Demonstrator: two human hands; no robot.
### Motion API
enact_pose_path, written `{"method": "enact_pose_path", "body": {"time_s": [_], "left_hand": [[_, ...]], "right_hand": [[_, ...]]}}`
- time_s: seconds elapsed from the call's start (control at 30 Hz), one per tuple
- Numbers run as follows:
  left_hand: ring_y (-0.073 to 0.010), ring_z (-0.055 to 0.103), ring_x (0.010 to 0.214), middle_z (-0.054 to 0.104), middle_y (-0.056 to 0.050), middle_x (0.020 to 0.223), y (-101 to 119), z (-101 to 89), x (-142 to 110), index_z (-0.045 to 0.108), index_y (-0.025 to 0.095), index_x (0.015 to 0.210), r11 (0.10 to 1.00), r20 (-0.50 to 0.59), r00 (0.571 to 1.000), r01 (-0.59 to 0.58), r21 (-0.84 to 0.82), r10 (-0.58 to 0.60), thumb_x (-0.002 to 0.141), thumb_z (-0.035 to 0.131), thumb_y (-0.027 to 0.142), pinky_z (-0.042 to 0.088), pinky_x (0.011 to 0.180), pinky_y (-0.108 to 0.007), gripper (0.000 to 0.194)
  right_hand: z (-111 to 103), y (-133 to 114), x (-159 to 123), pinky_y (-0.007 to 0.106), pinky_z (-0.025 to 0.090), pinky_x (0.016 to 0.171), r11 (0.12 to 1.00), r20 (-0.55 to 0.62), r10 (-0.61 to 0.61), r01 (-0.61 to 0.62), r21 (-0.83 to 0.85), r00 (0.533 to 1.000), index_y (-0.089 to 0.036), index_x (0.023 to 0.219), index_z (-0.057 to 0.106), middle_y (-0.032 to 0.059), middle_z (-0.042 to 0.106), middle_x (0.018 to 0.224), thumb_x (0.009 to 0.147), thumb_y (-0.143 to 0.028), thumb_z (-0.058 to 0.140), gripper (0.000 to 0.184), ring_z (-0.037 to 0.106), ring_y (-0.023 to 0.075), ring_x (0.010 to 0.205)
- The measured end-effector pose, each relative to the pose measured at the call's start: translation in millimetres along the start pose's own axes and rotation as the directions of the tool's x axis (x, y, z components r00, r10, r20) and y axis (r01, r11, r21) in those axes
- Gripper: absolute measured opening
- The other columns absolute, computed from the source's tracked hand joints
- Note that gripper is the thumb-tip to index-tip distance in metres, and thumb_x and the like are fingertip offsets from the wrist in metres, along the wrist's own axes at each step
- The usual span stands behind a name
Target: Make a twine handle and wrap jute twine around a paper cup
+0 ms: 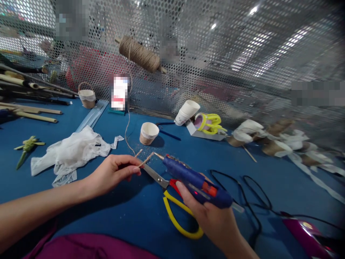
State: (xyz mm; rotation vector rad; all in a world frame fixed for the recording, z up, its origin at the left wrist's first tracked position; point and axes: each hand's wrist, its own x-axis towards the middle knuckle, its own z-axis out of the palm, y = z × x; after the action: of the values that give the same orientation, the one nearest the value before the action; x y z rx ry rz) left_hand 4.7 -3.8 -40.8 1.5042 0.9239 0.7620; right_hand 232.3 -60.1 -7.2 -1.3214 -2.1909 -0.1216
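Your left hand (118, 172) was pinching the twine (145, 160) between thumb and fingers, its ends poking out past your fingertips. Your right hand (208, 212) was wrapped around the blue glue gun (196, 183), its nozzle at the twine's tip. Yellow-handled scissors (176, 216) lay between your hands on the bench (107, 219), and a small cup (149, 133) stood beyond your left hand.

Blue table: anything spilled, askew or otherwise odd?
Pale specks are scattered on the table beside the lace-rimmed cup, like debris. The stack of paper cups leans over instead of standing upright; the white lace lies crumpled. No damage visible.
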Motion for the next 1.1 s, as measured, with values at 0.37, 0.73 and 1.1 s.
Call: {"method": "enact_pose_path", "body": {"time_s": [0.37,0.73,1.1], "left_hand": [[-0.0092,0.051,0.052,0.065,-0.003,0.068,-0.4,0.8,-0.1,0.069,0.016,0.082,0.998,-0.021,1.0,-0.009,-0.059,0.008,0.076,0.059,0.022,0.04,0.051,-0.019,0.013],[-0.009,0.051,0.052,0.065,-0.003,0.069,-1.9,-0.7,-0.4,0.069,0.016,0.082,0.999,-0.012,1.0,-0.024,-0.039,0.024,0.077,0.058,0.023,0.04,0.051,-0.019,0.014],[-0.0082,0.05,0.053,0.064,-0.002,0.071,-1.1,-0.8,-0.1,0.067,0.016,0.085,1.0,0.018,1.0,-0.01,-0.003,0.01,0.079,0.055,0.026,0.04,0.052,-0.019,0.017]], "right_hand": [[-2.9,-6.5,5.5,0.022,0.052,0.052,0.987,0.006,0.094,-0.094,0.132,0.996,-0.02,0.07,0.061,0.0022,0.063,0.057,0.085,-0.027,0.042,0.025,0.061,0.0139,0.05],[-2.2,-3.1,3.7,0.023,0.051,0.048,0.969,0.067,0.161,-0.171,0.18,0.985,-0.021,0.07,0.061,0.0013,0.063,0.057,0.082,-0.025,0.046,0.02,0.059,0.0136,0.047],[-2.1,0.7,-0.9,0.023,0.051,0.051,0.971,0.117,0.151,-0.169,0.17,0.982,-0.021,0.074,0.062,0.0011,0.064,0.059,0.082,-0.026,0.045,0.019,0.06,0.0137,0.05]]}}
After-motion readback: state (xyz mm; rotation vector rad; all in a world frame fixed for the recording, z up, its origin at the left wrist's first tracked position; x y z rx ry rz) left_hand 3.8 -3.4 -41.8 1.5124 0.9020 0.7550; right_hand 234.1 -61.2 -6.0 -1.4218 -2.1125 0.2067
